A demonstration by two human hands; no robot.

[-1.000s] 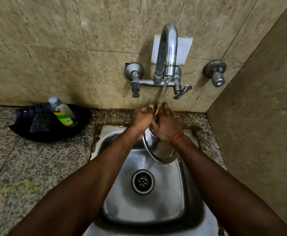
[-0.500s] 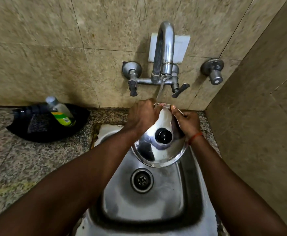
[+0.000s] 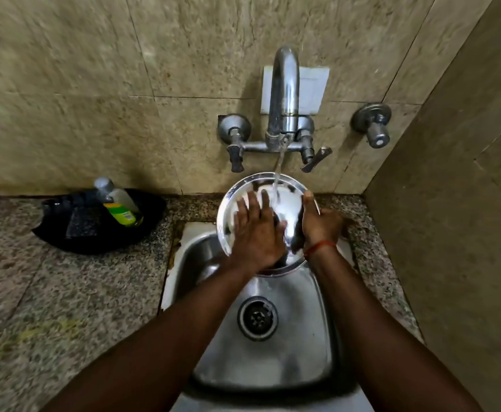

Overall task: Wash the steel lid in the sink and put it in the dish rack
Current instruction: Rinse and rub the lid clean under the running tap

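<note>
— Over the far end of the sink [image 3: 317,331], what did the head view show?

— The steel lid [image 3: 287,200] was held tilted up under the tap [image 3: 283,93], its shiny face toward the camera, with a thin stream of water [image 3: 276,185] falling onto its upper middle.

— And the hands?

— The right hand [image 3: 320,227] gripped the lid's right rim, thumb on the near face and the fingers curled out of sight behind; a red thread [image 3: 320,246] circled that wrist. The left hand [image 3: 256,236] lay flat and spread against the lid's face, fingers pointing away, pressing on it rather than closing around anything.

— What else was there?

— Left of the sink, on the speckled counter [image 3: 65,292], sat a black dish [image 3: 100,233] against the wall, with a soap bottle [image 3: 118,203] leaning in it and a dark scrub pad [image 3: 81,223] beside that. The drain [image 3: 257,318] lay bare in the near half of the basin. No rack could be seen.
</note>
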